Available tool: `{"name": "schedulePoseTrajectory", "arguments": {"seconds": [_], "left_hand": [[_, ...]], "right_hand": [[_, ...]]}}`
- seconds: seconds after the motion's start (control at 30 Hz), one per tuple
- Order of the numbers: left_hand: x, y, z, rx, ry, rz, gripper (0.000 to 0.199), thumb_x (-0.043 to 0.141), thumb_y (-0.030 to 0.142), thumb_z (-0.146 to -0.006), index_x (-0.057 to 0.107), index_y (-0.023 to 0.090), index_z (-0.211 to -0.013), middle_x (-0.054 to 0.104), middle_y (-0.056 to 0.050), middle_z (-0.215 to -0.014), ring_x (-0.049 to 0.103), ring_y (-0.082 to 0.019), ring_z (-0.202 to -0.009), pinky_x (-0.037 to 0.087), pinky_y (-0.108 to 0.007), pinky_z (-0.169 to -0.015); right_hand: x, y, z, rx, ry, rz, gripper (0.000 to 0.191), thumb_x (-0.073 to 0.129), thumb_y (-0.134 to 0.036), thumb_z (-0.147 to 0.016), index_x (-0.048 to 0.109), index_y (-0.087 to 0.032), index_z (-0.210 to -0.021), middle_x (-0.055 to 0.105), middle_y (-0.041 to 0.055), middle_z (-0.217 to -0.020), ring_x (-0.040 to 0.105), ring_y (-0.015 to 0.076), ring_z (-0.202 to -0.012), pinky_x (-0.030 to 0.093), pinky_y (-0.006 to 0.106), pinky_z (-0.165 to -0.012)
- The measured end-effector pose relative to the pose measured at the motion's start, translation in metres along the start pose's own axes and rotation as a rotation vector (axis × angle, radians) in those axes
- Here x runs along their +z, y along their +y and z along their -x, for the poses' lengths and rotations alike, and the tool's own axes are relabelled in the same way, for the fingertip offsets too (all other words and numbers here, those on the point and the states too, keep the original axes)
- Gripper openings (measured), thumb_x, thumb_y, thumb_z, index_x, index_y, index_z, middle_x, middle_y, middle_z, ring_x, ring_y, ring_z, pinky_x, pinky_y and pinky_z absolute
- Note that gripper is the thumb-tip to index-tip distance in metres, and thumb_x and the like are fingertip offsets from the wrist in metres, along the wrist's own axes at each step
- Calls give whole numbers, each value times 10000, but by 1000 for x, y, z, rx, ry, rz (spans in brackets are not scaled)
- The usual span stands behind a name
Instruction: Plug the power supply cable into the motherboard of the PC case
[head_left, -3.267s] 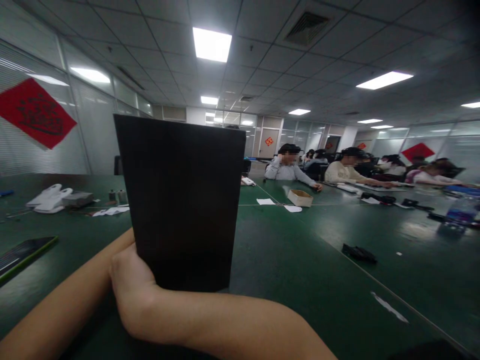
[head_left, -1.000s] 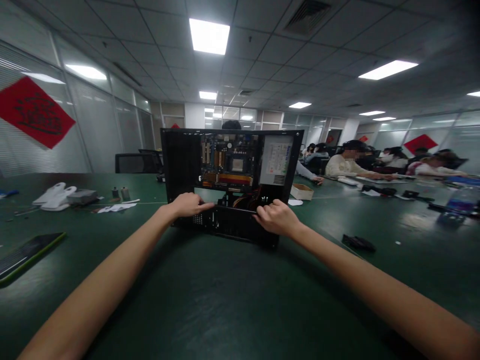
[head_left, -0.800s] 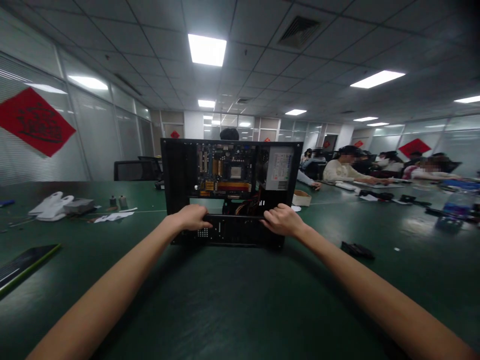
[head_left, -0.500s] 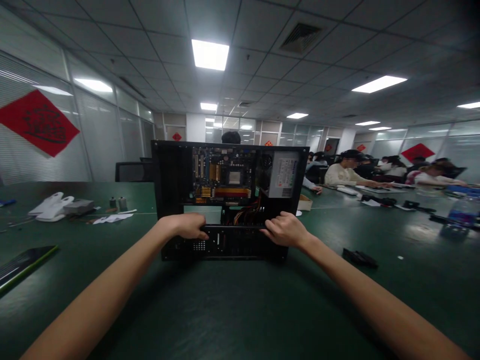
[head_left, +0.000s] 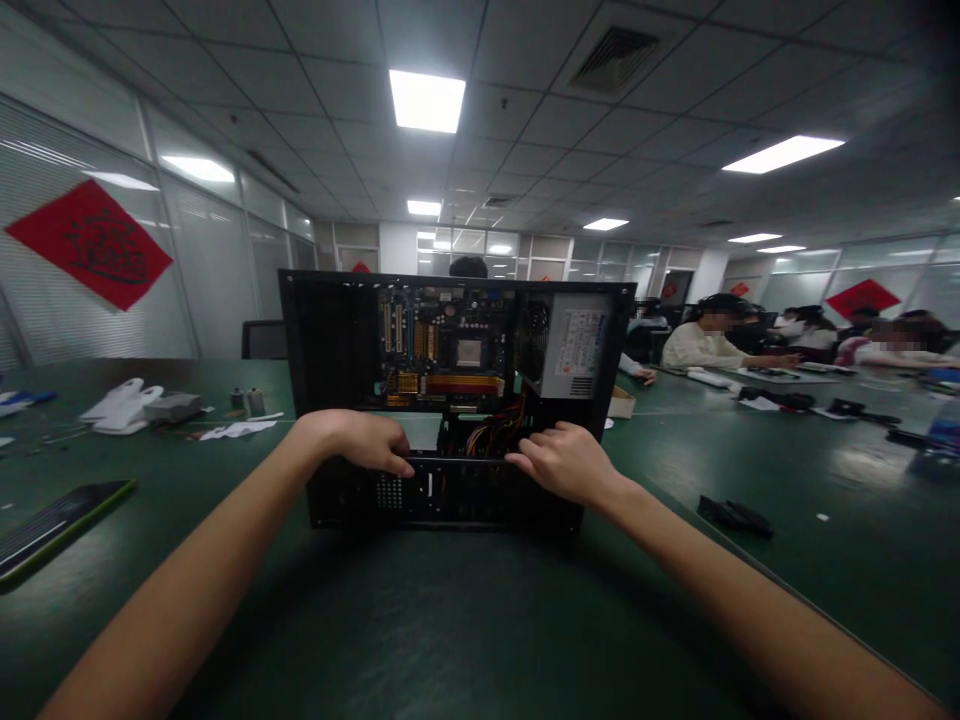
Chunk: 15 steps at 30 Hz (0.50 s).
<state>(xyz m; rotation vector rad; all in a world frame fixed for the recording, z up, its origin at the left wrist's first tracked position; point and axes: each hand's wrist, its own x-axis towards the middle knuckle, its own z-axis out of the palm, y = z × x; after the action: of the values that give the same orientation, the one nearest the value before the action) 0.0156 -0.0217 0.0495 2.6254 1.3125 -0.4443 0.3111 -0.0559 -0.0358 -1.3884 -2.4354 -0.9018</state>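
Note:
An open black computer case [head_left: 480, 495] stands upright on the green table, its inside facing me. A motherboard [head_left: 442, 345] fills its upper middle, and a silver power supply [head_left: 574, 345] sits at the upper right. Coloured cables [head_left: 495, 428] hang below them. Across the lower part runs a dark crossbar [head_left: 461, 460]. My left hand [head_left: 367, 442] grips the bar on its left side, fingers curled around it. Further right, my right hand [head_left: 562, 460] holds the same bar, its fingers bent over it.
Left on the green table [head_left: 465, 620] lie a keyboard [head_left: 60, 530], a white plastic bag [head_left: 124, 405] and a grey box [head_left: 172, 405]. A black object [head_left: 735, 515] lies at the right. People sit beyond it, one in a cream top [head_left: 701, 345].
The case appears slightly larger and closer, its top edge a little higher and wider in view. Both hands still grip the bar. The surroundings have shifted slightly to the right in view.

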Motion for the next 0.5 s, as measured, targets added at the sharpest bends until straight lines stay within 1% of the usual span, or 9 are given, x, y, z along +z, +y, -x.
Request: {"name": "schedulePoseTrajectory", "arguments": {"seconds": [0.1,0.17,0.2,0.27,0.3,0.33,0.37,0.43,0.5], "left_hand": [[-17,1,4,34,75,59,469,508,499,-886,701,210,-1201,719,-87,-1157,654,-224,-972,464,-267,-781],[-27,3,3,8,135,57,491,502,518,-890,689,197,-1212,726,-87,-1135,662,-218,-943,462,-263,-762],[-31,3,2,5,168,50,491,500,517,-893,689,190,-1206,730,-85,-1123,663,-215,-929,463,-263,-757],[-36,4,-1,41,247,49,470,495,496,-902,686,187,-1200,724,-77,-1143,658,-211,-957,464,-262,-788],[-37,4,-2,70,285,54,457,497,478,-904,679,190,-1208,713,-72,-1176,650,-212,-997,463,-262,-820],[-37,4,-4,99,318,61,452,505,462,-902,666,193,-1229,697,-69,-1217,638,-213,-1043,460,-264,-858],[-35,2,-5,124,341,71,458,517,447,-898,644,196,-1259,676,-69,-1261,625,-215,-1085,455,-269,-894],[-31,-3,-10,156,362,87,482,543,404,-887,592,188,-1315,636,-78,-1326,608,-218,-1133,452,-279,-938],[-27,-8,-15,137,398,87,495,565,348,-873,554,178,-1338,627,-84,-1333,608,-215,-1132,461,-277,-942]], "right_hand": [[-14,-18,-31,94,7,-265,417,379,-491,-1017,641,-167,-1043,729,103,-955,684,225,-829,401,307,-668],[-16,-29,-56,83,-35,-471,437,483,-497,-975,579,-145,-1215,709,134,-1095,680,238,-940,451,303,-739],[-14,-33,-68,46,-79,-554,454,539,-462,-953,556,-132,-1264,685,151,-1172,665,248,-1020,467,308,-797],[-7,-37,-91,-31,-206,-675,390,613,-327,-908,591,-119,-1237,664,157,-1230,632,251,-1116,473,314,-892],[-3,-38,-100,-49,-234,-725,342,620,-255,-888,619,-119,-1201,662,154,-1239,622,250,-1141,470,317,-928],[1,-37,-107,-46,-225,-774,300,611,-192,-869,644,-121,-1159,666,148,-1236,618,245,-1153,466,319,-954],[3,-36,-113,-20,-174,-824,281,594,-142,-853,659,-125,-1126,670,141,-1230,615,240,-1161,461,322,-976],[4,-31,-120,86,1,-938,292,558,-95,-835,660,-132,-1106,680,124,-1207,631,220,-1131,469,324,-980],[-1,-24,-122,232,133,-1071,302,532,-121,-852,630,-135,-1136,708,103,-1094,682,193,-972,527,319,-875]]}}
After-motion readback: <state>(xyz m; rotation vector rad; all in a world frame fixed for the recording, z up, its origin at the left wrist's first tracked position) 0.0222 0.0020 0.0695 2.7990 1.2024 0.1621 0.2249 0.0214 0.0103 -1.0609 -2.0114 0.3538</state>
